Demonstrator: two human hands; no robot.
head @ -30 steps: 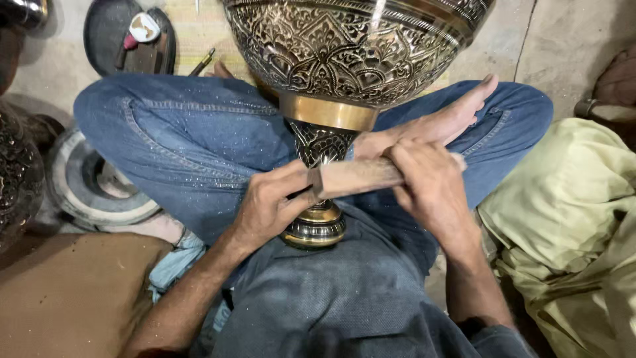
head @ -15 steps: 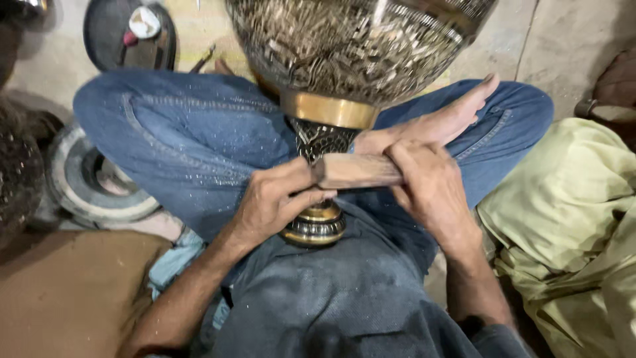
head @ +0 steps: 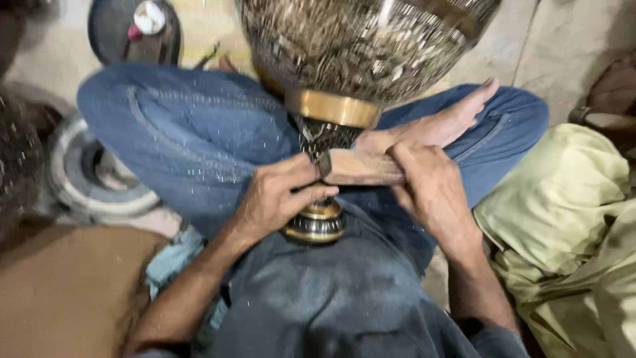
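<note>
A large engraved brass vase (head: pixel 361 50) rests on my crossed legs, its patterned bowl pointing away and its ringed base (head: pixel 317 225) near my belly. A gold band (head: pixel 334 106) circles the neck below the bowl. My left hand (head: pixel 275 199) and my right hand (head: pixel 427 189) both grip a flat wooden-handled tool (head: pixel 361 167) that lies across the vase's narrow stem (head: pixel 321 136). The bowl looks blurred.
My bare foot (head: pixel 444 122) lies just behind the tool. A round grey disc (head: pixel 99 176) sits on the floor at left, a dark pan (head: pixel 132 30) with a small round item at top left, a pale green cloth (head: pixel 570 225) at right.
The vase's engraved bowl has gone from sharp to blurred, as if turning. Both hands keep the tool on the stem, shifted slightly left.
</note>
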